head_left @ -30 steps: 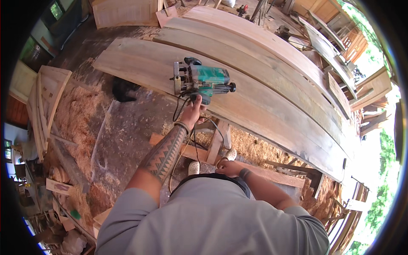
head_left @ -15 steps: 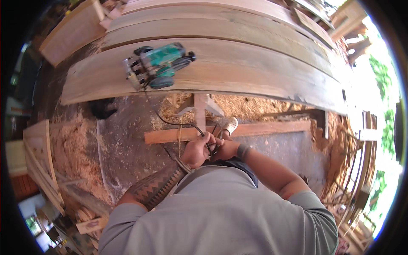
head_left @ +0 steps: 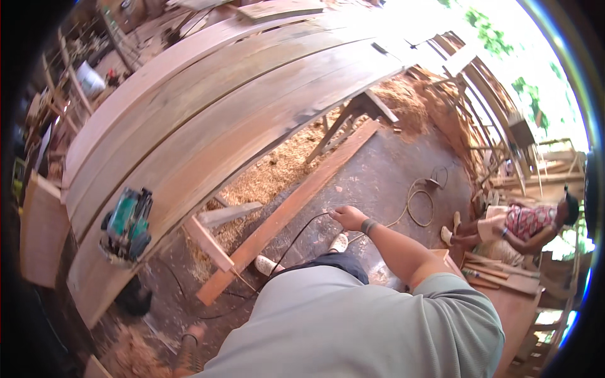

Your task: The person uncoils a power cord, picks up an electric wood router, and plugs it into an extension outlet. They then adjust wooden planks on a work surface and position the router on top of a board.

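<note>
My right hand (head_left: 348,217) is closed on a black power cord (head_left: 297,238), held out in front of me above the floor. The cord hangs from the fingers and runs back down past my waist. Low on the left, my left hand (head_left: 195,331) hangs away from my body, small and smeared, so its fingers do not show clearly. A green plunge router (head_left: 128,220) rests on the near end of a wide wooden plank (head_left: 208,154), beyond my left hand.
More planks lie side by side on trestles (head_left: 345,126). A long reddish beam (head_left: 296,208) crosses the floor before my feet. Wood shavings (head_left: 258,173) spread below. A pale coiled cord (head_left: 413,205) lies farther right. Another person (head_left: 532,223) is at the right, beside stacked timber.
The view has swung to the right. My hands, together at the cord before, are now apart: the right reaches forward with the cord, the left has dropped to the side.
</note>
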